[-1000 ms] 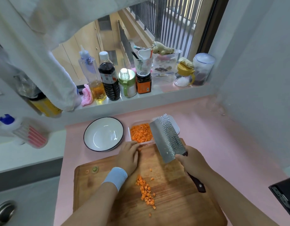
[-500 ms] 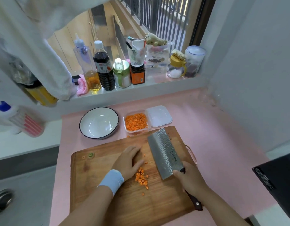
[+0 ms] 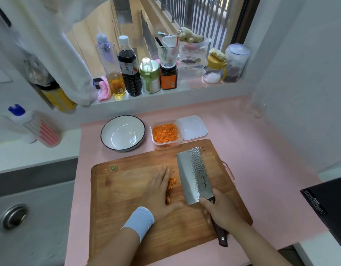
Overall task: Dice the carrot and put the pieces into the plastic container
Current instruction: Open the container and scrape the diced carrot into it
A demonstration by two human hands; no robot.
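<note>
A small pile of diced carrot (image 3: 171, 186) lies on the wooden cutting board (image 3: 127, 217). My left hand (image 3: 158, 192) lies flat on the board with straight fingers, its edge against the left side of the pile. My right hand (image 3: 221, 213) grips the dark handle of a cleaver (image 3: 194, 175), whose hammered blade lies tilted on the board just right of the pile. Beyond the board stands the clear plastic container (image 3: 165, 134), holding many orange carrot cubes, with its white lid (image 3: 191, 127) beside it on the right.
An empty white bowl (image 3: 123, 133) with a dark rim sits left of the container on the pink counter (image 3: 252, 150). Bottles and jars line the window sill (image 3: 165, 93) behind. A sink (image 3: 22, 217) lies to the left, a black appliance (image 3: 328, 204) to the right.
The cleaver came down from over the container to the board. My left hand slid toward it, sweeping the scattered carrot pieces into a tight pile between hand and blade.
</note>
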